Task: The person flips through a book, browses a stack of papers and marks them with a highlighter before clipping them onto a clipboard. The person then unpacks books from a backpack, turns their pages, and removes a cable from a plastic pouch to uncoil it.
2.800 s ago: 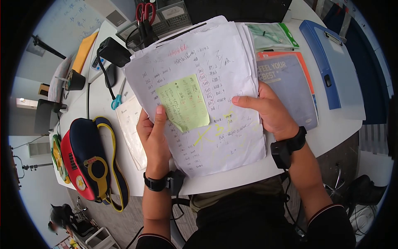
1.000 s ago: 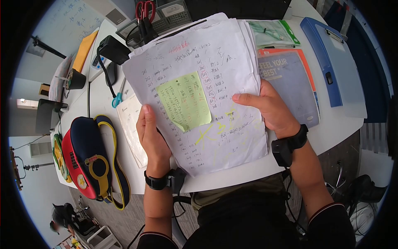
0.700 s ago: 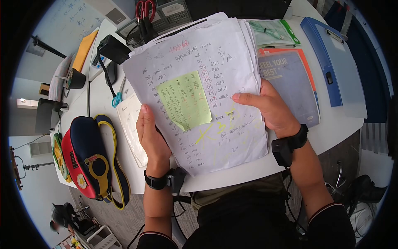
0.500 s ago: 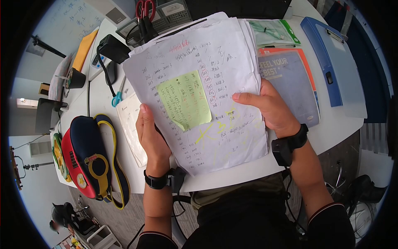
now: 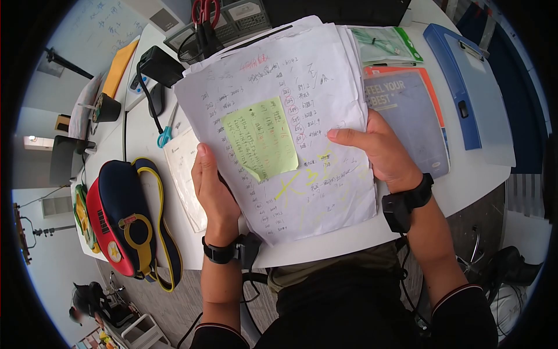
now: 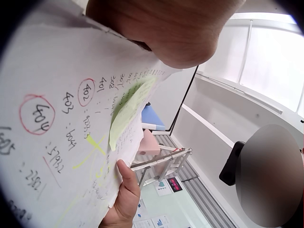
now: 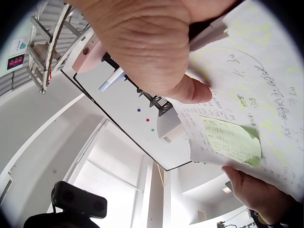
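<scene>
Both hands hold up a stack of white papers over the desk, covered in handwritten numbers with red circles and yellow marks. A light green sticky note lies on the top sheet, its lower left corner curling up. My left hand supports the stack's left edge, thumb upright along that edge and the fingers hidden behind. On the right side, my right hand grips the sheets, thumb on top and fingers underneath. The right wrist view shows the note between the right hand and left hand.
Left on the desk lie a navy and red pouch, teal-handled scissors and a paper booklet. Red-handled scissors stand behind the stack. To the right are a grey folder, a clear bag and a blue clipboard case.
My left thumb has slid off the top sheet to its left edge. The stack has shifted slightly up and to the right; my right hand keeps its grip.
</scene>
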Tool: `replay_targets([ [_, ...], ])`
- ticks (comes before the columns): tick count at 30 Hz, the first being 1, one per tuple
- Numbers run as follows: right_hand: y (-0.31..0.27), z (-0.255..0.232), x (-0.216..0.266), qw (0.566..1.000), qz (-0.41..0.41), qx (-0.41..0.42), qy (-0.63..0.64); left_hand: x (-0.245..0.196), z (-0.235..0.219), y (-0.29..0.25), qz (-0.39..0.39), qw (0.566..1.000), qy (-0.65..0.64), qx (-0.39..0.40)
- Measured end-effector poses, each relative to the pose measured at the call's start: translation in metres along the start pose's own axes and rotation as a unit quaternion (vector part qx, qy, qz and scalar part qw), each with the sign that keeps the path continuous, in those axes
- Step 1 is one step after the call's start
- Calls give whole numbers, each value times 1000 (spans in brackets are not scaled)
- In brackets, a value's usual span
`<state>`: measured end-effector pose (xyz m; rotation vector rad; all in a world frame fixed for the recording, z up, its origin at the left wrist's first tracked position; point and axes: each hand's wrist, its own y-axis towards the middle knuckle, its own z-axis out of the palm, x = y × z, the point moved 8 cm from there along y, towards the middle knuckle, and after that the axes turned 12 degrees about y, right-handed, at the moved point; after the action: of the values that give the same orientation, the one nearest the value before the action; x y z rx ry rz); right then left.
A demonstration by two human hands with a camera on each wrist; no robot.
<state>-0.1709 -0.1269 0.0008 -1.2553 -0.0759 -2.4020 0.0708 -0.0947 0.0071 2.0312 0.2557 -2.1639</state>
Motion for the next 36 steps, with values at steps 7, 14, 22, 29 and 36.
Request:
replay_targets([
  [7,0,-1,-1,1000,0,-4,2,-1,0,1,4,1000,12,8],
  [14,1,0,-1,1000,0,-1,7,0,-1,2,4,1000,20,8],
  [22,1,-1,-3,1000,6,4,3,4,-3,2,0,1000,25,17],
  [29,1,0,-2,1000,-5,12,-2,-1,0,0,0,999,48,9],
  [36,1,1,-2,1000,-3,12,-2,0,1,-1,-1,997,70,18],
])
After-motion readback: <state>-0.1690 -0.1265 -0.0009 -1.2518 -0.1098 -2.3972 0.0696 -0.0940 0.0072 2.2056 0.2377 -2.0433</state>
